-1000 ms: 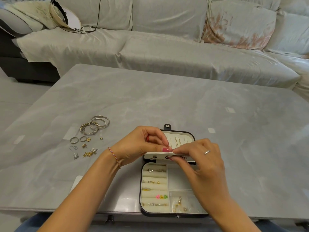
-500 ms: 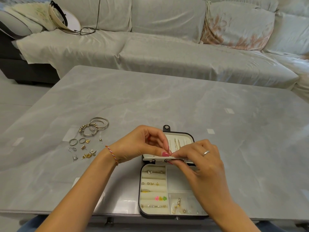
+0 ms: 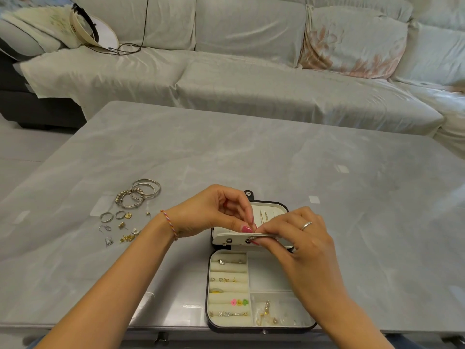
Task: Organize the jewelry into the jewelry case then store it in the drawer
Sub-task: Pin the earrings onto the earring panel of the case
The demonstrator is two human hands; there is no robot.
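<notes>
An open black jewelry case (image 3: 232, 327) with a cream lining lies at the table's near edge. Its ring rolls hold small earrings and rings; a lower right compartment holds gold pieces. A cream earring panel (image 3: 227, 240) stands up between base and lid. My left hand (image 3: 214, 212) and my right hand (image 3: 299, 238) meet at the panel's top edge, both pinching a tiny piece of jewelry against it. The piece itself is mostly hidden by my fingertips. Loose bangles (image 3: 142, 193) and small rings and earrings (image 3: 118, 227) lie on the table to the left.
The grey marble table (image 3: 276, 159) stretches ahead. Behind it runs a covered grey sofa (image 3: 251, 79) with a flowered cushion (image 3: 352, 41). A hat and a cable (image 3: 100, 34) lie on the sofa's left end.
Both hands stay at the panel's top edge with only slight finger shifts. The camera view has drifted a little.
</notes>
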